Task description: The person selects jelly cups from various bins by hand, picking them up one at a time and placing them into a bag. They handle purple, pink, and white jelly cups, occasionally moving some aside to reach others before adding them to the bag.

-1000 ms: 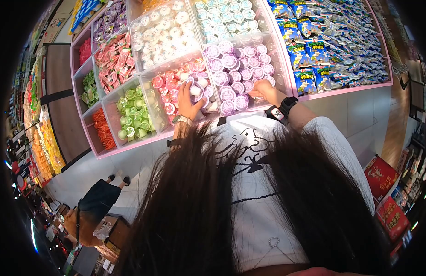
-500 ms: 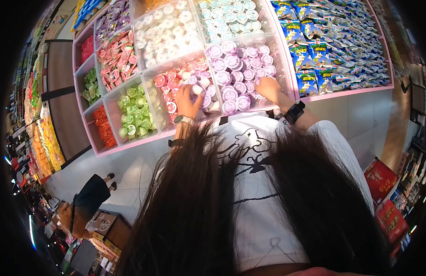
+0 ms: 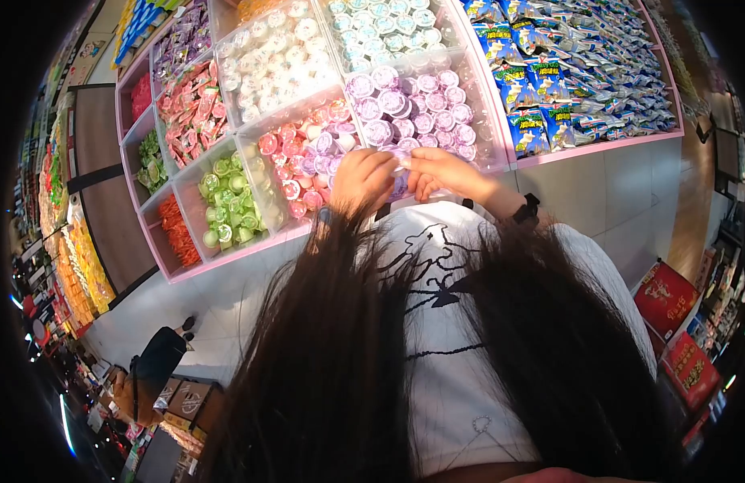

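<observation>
My left hand [image 3: 363,179] and my right hand [image 3: 445,173] meet at the front of the bin, fingers curled inward with their tips together. Between them a small pale piece shows; the fingers hide most of it. Just behind the hands lie many purple-lidded jelly cups [image 3: 425,109] in their own compartment. To the left, the adjoining compartment holds pink-red jelly cups [image 3: 290,165] with several purple cups [image 3: 324,145] mixed in.
Further compartments hold green cups [image 3: 231,201], white cups [image 3: 276,60], blue-lidded cups [image 3: 380,32] and wrapped red sweets [image 3: 191,109]. Blue snack packets [image 3: 533,88] fill a pink-edged bin at right. A person [image 3: 159,358] stands at lower left. Red boxes [image 3: 666,298] are at right.
My left hand has left the pink-red compartment and moved right. My right hand has come left and toward me from the purple cups, so both now meet.
</observation>
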A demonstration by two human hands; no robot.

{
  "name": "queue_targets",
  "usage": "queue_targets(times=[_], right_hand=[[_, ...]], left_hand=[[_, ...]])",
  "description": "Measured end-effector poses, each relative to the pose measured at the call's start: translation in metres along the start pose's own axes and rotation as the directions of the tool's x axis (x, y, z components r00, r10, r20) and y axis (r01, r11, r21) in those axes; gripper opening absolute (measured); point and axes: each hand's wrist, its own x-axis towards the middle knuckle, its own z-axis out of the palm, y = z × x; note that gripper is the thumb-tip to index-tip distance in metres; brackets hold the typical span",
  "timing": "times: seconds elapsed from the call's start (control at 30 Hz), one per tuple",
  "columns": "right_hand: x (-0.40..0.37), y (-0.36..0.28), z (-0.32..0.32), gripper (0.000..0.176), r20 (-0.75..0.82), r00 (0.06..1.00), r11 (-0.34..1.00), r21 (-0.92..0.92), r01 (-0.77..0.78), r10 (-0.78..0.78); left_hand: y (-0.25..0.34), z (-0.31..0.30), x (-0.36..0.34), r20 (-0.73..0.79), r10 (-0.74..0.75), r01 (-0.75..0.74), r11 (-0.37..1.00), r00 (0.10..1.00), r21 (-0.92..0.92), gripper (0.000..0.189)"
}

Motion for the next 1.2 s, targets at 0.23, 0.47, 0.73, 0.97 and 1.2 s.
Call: queue_targets(times=[0.23, 0.47, 0.73, 0.97, 1.2], right_hand=[[0.006, 0.044, -0.040, 0.018, -0.072, 0.997, 0.827, 0.558, 0.074, -0.041], [0.022, 0.055, -0.079, 0.016, -0.400, 0.911, 0.594, 0.759, 0.266, 0.104], [0.027, 0.054, -0.097, 0.015, -0.121, 0.924, 0.870, -0.399, 0.290, -0.364], [0.069, 0.086, -0.132, 0.014, -0.406, 0.906, 0.964, 0.267, -0.010, 0.122], [0.073, 0.092, -0.139, 0.013, -0.480, 0.814, 0.784, 0.619, 0.050, 0.326]], left_hand=[[-0.006, 0.037, 0.015, 0.079, 0.101, -0.075, 0.957, 0.992, -0.280, 0.038], [-0.014, 0.016, 0.009, 0.042, -0.141, 0.144, 0.985, 0.989, -0.094, 0.035], [-0.035, -0.012, -0.012, -0.082, -0.322, 0.314, 0.945, 0.943, -0.097, 0.033], [-0.033, -0.013, -0.029, -0.027, -0.406, 0.402, 0.911, 0.913, -0.094, 0.032], [-0.038, -0.009, -0.041, 0.000, -0.442, 0.440, 0.893, 0.897, -0.095, 0.030]])
